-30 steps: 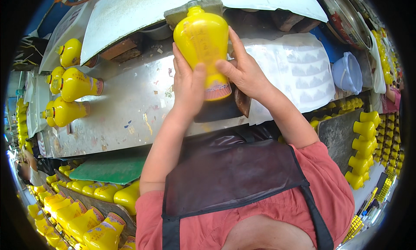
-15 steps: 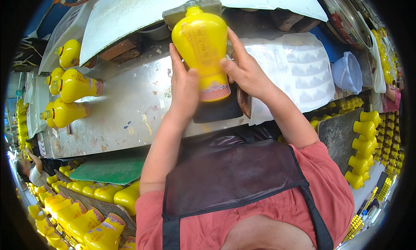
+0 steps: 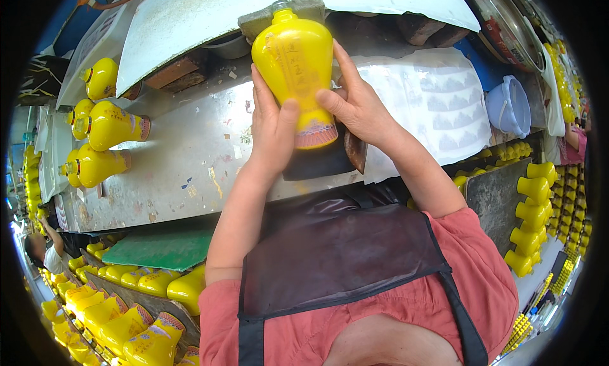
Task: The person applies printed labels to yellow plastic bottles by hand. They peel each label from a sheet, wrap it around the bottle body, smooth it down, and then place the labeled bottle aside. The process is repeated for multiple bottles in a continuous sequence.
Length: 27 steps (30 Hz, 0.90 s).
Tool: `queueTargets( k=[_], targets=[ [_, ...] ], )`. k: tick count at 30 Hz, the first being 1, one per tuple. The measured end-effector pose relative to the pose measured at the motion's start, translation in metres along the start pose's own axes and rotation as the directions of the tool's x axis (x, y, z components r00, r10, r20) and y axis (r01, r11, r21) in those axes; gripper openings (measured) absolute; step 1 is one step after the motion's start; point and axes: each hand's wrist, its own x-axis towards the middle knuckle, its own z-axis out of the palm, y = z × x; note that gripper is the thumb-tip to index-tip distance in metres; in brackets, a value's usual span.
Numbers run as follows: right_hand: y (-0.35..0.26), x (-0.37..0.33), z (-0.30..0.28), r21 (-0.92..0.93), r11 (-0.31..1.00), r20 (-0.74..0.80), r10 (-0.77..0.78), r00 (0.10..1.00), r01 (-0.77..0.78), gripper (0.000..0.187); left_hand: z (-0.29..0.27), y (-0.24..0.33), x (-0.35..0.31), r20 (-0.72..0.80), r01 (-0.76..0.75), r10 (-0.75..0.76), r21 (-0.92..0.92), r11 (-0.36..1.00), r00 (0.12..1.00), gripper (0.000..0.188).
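A glossy yellow bottle-shaped vase (image 3: 295, 58) lies between my hands, neck away from me, with a faint printed panel on its body and a pink-and-blue patterned band at its base. My left hand (image 3: 273, 128) grips its left side, fingers along the body and thumb near the lower part. From the right, my right hand (image 3: 365, 109) holds it with the thumb pressed on the front and the fingers behind the side. The neck rests at a grey block (image 3: 254, 25). Beneath the base is a dark pad (image 3: 320, 166).
Several yellow vases (image 3: 117, 125) lie at the table's left. White sheets with grey printed shapes (image 3: 447, 99) cover the right side, beside a pale blue bucket (image 3: 509, 106). Racks of vases (image 3: 152, 340) stand at lower left, near a green board (image 3: 162, 248). Another person (image 3: 51, 245) is at far left.
My left hand has shifted slightly right and its thumb lies closer against the vase. My right thumb has slid a little left and down. The vase stays nearly in place.
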Motion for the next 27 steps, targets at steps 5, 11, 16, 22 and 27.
queueTargets(
  k=[5, 11, 16, 22, 27],
  targets=[
    [-0.001, 0.000, 0.001, 0.009, 1.000, -0.013, 0.002, 1.000, -0.002, 0.092, 0.000, -0.001, 0.000, 0.001, 0.001, -0.001, -0.019, 1.000, 1.000, 0.096],
    [-0.001, -0.002, 0.001, 0.040, 0.999, -0.010, 0.029, 1.000, -0.029, 0.092, 0.000, 0.000, 0.002, -0.004, 0.009, -0.009, -0.054, 0.999, 1.000, 0.096],
    [0.000, 0.000, -0.001, 0.023, 0.999, -0.015, 0.025, 1.000, -0.024, 0.088, 0.003, 0.008, -0.002, 0.001, 0.020, -0.021, -0.337, 0.941, 1.000, 0.100],
    [-0.003, -0.001, -0.005, 0.028, 0.997, 0.006, 0.067, 0.998, -0.067, 0.083, 0.004, 0.007, -0.001, -0.038, 0.021, -0.034, -0.314, 0.949, 0.999, 0.094],
    [-0.002, -0.003, -0.002, 0.024, 0.999, -0.016, 0.029, 0.999, -0.028, 0.079, 0.003, 0.005, -0.003, -0.006, 0.026, -0.028, -0.234, 0.972, 1.000, 0.077]
  ],
)
